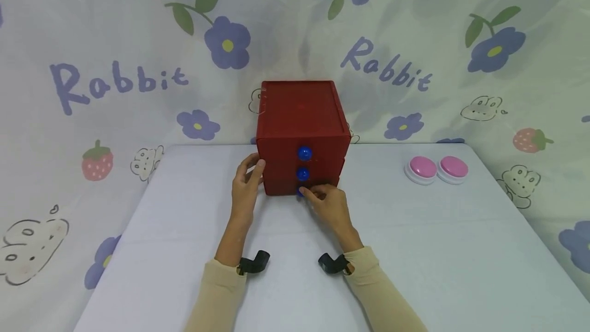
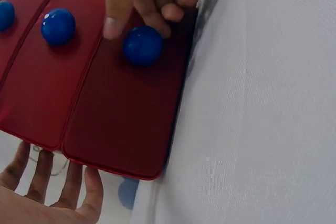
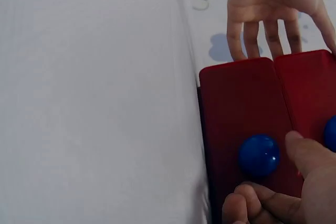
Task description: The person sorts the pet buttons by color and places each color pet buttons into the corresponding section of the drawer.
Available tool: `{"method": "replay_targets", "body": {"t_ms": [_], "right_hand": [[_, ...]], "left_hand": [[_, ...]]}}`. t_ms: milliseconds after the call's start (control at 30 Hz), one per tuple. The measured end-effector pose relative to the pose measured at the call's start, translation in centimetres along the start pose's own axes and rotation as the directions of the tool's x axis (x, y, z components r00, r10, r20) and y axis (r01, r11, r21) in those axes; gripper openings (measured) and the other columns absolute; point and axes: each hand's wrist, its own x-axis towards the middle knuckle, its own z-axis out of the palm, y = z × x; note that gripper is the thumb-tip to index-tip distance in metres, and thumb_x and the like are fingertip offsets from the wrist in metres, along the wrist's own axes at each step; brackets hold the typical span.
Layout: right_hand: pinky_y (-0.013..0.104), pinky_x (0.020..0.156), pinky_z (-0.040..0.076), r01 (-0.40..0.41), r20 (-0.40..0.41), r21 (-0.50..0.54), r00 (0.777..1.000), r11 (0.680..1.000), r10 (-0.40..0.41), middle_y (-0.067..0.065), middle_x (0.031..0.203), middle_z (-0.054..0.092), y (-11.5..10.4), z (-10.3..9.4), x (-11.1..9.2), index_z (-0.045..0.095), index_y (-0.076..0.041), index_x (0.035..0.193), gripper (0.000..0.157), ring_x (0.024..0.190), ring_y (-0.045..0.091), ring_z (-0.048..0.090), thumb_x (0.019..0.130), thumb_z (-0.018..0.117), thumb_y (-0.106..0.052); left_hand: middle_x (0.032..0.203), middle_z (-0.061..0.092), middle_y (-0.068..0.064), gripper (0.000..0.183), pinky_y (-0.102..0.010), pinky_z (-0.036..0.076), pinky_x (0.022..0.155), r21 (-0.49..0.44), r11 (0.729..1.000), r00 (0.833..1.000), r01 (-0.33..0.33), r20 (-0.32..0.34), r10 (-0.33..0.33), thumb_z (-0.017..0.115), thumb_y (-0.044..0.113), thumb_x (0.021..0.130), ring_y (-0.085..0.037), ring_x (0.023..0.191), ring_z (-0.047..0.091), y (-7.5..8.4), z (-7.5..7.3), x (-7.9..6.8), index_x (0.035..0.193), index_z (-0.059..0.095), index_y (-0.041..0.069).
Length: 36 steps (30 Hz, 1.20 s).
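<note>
Here, bottom knob point(image 3: 259, 156) between right hand's point(image 1: 330, 204) thumb point(image 3: 310, 156) and fingers point(image 3: 273, 202), grip unclear; left hand point(image 1: 244, 188) wide beside drawers point(image 1: 281, 152)

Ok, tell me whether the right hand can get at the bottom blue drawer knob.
Most likely yes: the right hand is at the bottom blue drawer knob, with its thumb and fingers to either side, and nothing seems to stand between.

One cabinet point(image 1: 301, 109), three drawers point(image 2: 116, 121), three knobs point(image 1: 304, 153), two buttons point(image 1: 422, 167), two wrist cameras point(image 1: 255, 263)
</note>
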Motion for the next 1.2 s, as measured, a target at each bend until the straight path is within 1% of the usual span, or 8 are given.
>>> {"method": "replay_targets", "body": {"t_ms": [100,233,400,467,667,700,1000,1200], "right_hand": [[0.027,0.057,0.05,-0.044,0.034,0.082,0.999,0.996,0.042,-0.003,0.07,0.067,0.6,0.4,-0.1,0.079,-0.009,0.087,0.027,0.064,0.011,0.061,0.09,0.076,-0.036],[0.027,0.057,0.053,-0.061,0.047,0.197,0.998,0.978,0.053,0.0,0.071,0.071,1.3,1.2,-0.2,0.08,-0.009,0.093,0.028,0.062,0.013,0.066,0.091,0.074,-0.036],[0.026,0.056,0.053,-0.062,0.033,0.246,0.998,0.967,0.056,0.001,0.074,0.072,1.7,1.9,-0.3,0.08,-0.011,0.093,0.027,0.061,0.014,0.066,0.091,0.075,-0.037],[0.025,0.055,0.051,-0.067,0.044,0.256,0.997,0.964,0.058,0.002,0.072,0.071,1.7,1.9,-0.4,0.079,-0.01,0.093,0.027,0.061,0.015,0.065,0.091,0.075,-0.037],[0.022,0.05,0.043,-0.094,0.073,0.261,0.994,0.961,0.077,0.003,0.067,0.067,1.6,2.0,-0.6,0.078,-0.008,0.091,0.029,0.059,0.014,0.059,0.09,0.076,-0.038],[0.022,0.05,0.044,-0.095,0.068,0.256,0.994,0.962,0.08,0.002,0.067,0.067,1.6,2.0,-0.7,0.078,-0.009,0.091,0.029,0.059,0.013,0.059,0.09,0.076,-0.038],[0.025,0.053,0.051,-0.108,0.059,0.226,0.994,0.968,0.097,-0.002,0.072,0.068,1.3,1.3,-2.5,0.078,-0.008,0.095,0.032,0.062,0.013,0.061,0.088,0.077,-0.04],[0.024,0.055,0.052,-0.097,0.052,0.213,0.995,0.972,0.087,-0.003,0.074,0.067,1.2,1.2,-3.6,0.078,-0.007,0.096,0.032,0.064,0.012,0.06,0.087,0.078,-0.038]], "left_hand": [[0.14,0.048,0.002,0.053,-0.038,0.045,0.103,0.006,1.0,1.0,-0.012,0.005,0.012,0.062,0.045,0.098,-0.017,0.124,0.051,0.0,0.2,0.0,0.144,0.051,0.021],[0.139,0.049,0.002,0.053,-0.037,0.046,0.102,0.025,0.999,1.0,-0.027,0.007,0.027,0.062,0.048,0.097,-0.017,0.123,0.052,0.0,0.3,0.0,0.143,0.052,0.022],[0.14,0.048,0.001,0.053,-0.039,0.045,0.103,0.026,0.999,1.0,-0.022,-0.007,0.022,0.061,0.045,0.099,-0.016,0.123,0.051,-0.1,0.1,0.0,0.145,0.051,0.021],[0.141,0.048,-0.001,0.052,-0.041,0.044,0.105,0.029,1.0,1.0,-0.006,-0.01,0.006,0.06,0.041,0.1,-0.017,0.124,0.051,0.6,0.1,-0.3,0.146,0.049,0.018],[0.138,0.049,0.003,0.052,-0.033,0.047,0.099,0.038,0.999,0.999,-0.019,-0.034,0.02,0.061,0.046,0.098,-0.016,0.12,0.052,0.2,-0.2,-0.4,0.143,0.052,0.021],[0.137,0.05,0.004,0.052,-0.032,0.048,0.097,0.035,0.999,0.999,-0.027,-0.035,0.028,0.062,0.048,0.097,-0.016,0.12,0.053,-0.3,-0.3,-0.2,0.142,0.053,0.023],[0.141,0.046,0.002,0.051,-0.035,0.046,0.101,0.029,0.999,1.0,-0.019,-0.002,0.019,0.059,0.043,0.1,-0.017,0.123,0.05,-0.1,-0.2,-0.2,0.145,0.05,0.021],[0.143,0.045,-0.004,0.051,-0.04,0.044,0.104,0.039,0.999,1.0,0.003,0.008,-0.003,0.058,0.035,0.102,-0.019,0.124,0.05,1.1,0.0,-0.5,0.148,0.047,0.014]]}}
